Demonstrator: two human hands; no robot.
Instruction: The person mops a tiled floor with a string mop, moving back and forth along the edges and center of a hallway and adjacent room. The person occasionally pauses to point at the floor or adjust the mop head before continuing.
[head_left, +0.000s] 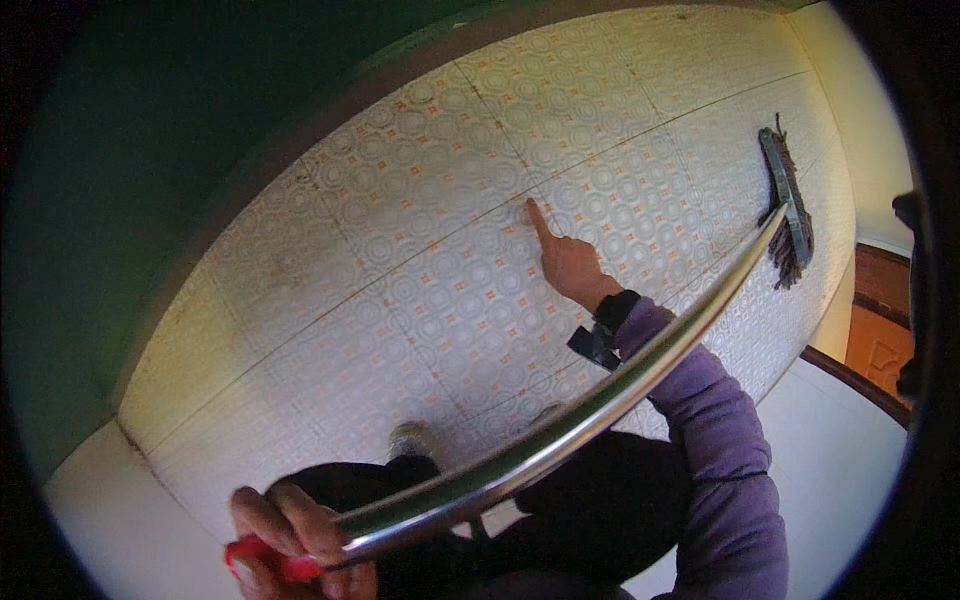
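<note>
My left hand (296, 536) grips the red end of a shiny metal mop handle (517, 472) at the lower left. The handle runs up to the right, across my body and in front of my right sleeve. At its far end is the mop head (787, 199), a grey bar with dark strands, resting on the patterned tile floor (420, 322). My right hand (570, 262) is over the tiles with its index finger stretched out and the other fingers curled. Its fingertip is close to a tile joint; whether it touches the floor I cannot tell. Nothing shows in that hand.
A dark green wall or panel (150, 150) borders the floor at the upper left. Pale walls (855, 127) rise at the right. An orange-brown wooden panel (881, 345) and a dark sill (855, 386) lie at the right rim. My knees (615, 480) are below the handle.
</note>
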